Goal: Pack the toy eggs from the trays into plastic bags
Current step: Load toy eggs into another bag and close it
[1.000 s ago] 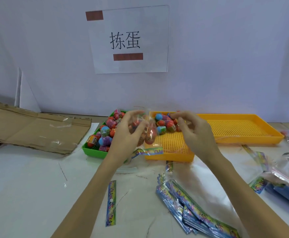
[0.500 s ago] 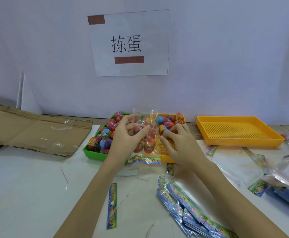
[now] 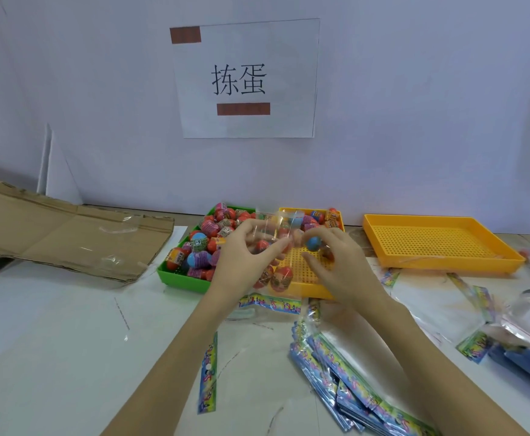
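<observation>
Right hand [image 3: 339, 272] has lifted a smooth blue egg [image 3: 313, 243]; left hand [image 3: 241, 259] pinches the clear (crinkly) bag [image 3: 270, 228].

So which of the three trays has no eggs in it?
The yellow tray on the far right; its perforated floor is bare, while the green tray and the middle yellow tray hold toy eggs.

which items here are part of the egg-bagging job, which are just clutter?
In the job:
- left hand holding clear bag
- right hand pinching blue egg
- green tray of eggs
- middle yellow tray
- stack of bags

Lying about:
- flattened cardboard
- wall sign
- loose header strip
</observation>
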`<move>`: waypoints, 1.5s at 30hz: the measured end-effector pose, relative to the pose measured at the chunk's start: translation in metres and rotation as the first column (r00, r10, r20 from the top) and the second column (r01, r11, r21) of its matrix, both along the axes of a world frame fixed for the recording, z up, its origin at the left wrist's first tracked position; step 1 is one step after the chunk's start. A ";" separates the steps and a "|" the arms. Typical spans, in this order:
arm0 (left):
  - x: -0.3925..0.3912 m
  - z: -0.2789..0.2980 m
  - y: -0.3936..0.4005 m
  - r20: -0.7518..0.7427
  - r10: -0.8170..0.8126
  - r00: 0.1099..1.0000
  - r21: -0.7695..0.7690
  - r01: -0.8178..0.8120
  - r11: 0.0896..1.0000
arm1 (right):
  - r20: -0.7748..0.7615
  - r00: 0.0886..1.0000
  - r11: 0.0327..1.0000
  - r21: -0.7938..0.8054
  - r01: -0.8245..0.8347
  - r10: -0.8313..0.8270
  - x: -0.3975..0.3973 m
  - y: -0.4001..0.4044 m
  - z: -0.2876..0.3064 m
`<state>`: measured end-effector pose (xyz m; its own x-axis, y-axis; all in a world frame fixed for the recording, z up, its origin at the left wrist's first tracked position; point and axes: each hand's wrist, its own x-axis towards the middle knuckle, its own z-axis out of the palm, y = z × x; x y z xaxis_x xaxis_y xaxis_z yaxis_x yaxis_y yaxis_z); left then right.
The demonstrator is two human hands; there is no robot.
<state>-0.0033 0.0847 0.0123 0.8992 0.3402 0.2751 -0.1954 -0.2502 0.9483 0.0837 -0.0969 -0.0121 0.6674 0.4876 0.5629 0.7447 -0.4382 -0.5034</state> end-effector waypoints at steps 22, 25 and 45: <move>-0.004 0.004 -0.006 0.179 -0.050 0.983 0.208 0.011 0.978 | -0.104 0.990 0.978 0.194 -0.072 0.093 -0.027 -0.001 0.046; -0.005 0.006 -0.006 0.185 -0.066 0.981 0.206 0.027 0.978 | -0.132 0.988 0.969 0.244 -0.049 0.083 -0.027 0.000 0.045; -0.002 0.004 -0.011 0.159 0.058 0.986 0.241 -0.096 0.966 | -0.408 0.851 0.915 0.360 -0.184 0.332 -0.029 0.000 0.050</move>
<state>-0.0053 0.0737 0.0167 0.8154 0.3113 0.4881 -0.3004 -0.4931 0.8165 0.0552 -0.0971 0.0375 0.7554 0.5370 0.3756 0.4660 -0.0372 -0.8840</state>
